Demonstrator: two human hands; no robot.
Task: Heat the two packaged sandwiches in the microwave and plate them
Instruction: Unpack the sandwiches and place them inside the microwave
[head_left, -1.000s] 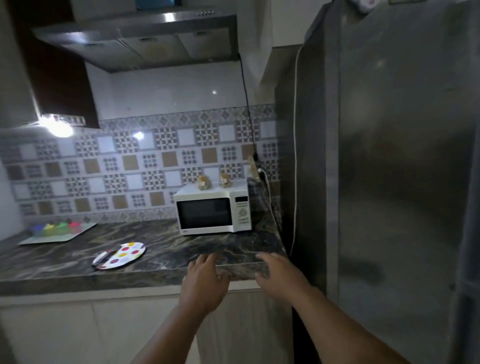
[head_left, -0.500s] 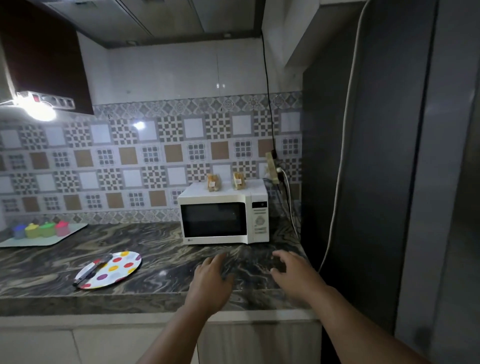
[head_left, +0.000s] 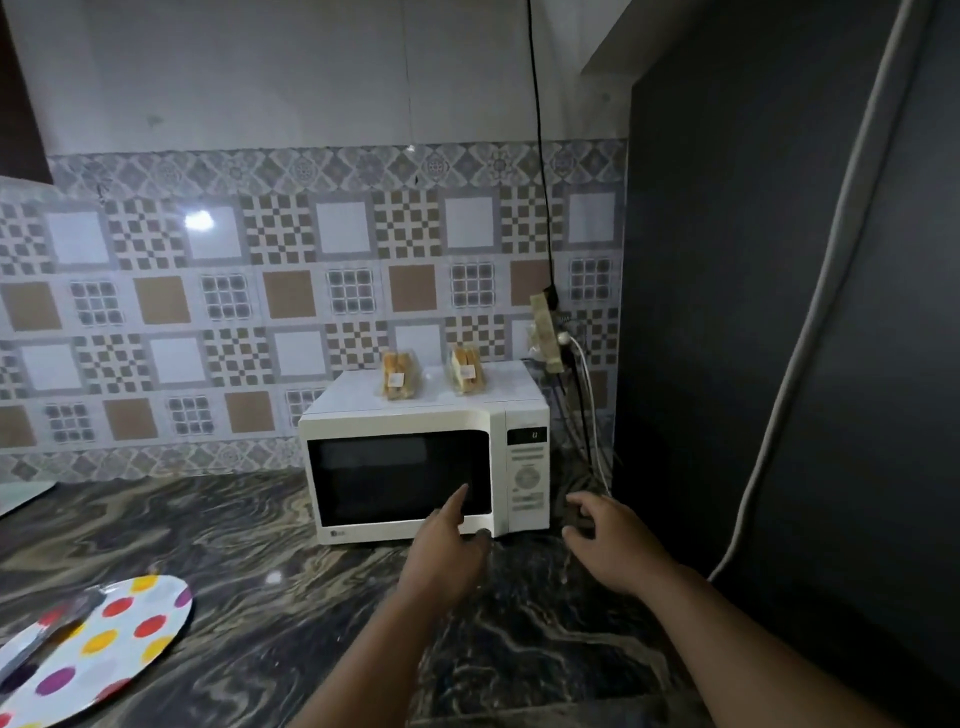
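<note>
Item: two packaged sandwiches, left one (head_left: 398, 375) and right one (head_left: 466, 370), standing upright side by side on top of the white microwave (head_left: 415, 467) at the desk's (head_left: 260, 545) back edge, both above and beyond your hands. Your left hand (head_left: 447, 545), loose and holding nothing, has its forefinger out at the lower right of the shut door; your right hand (head_left: 610, 540), loosely curled and empty, hovers beside the control panel. The right sandwich looks nearer your right hand, the door nearer your left.
</note>
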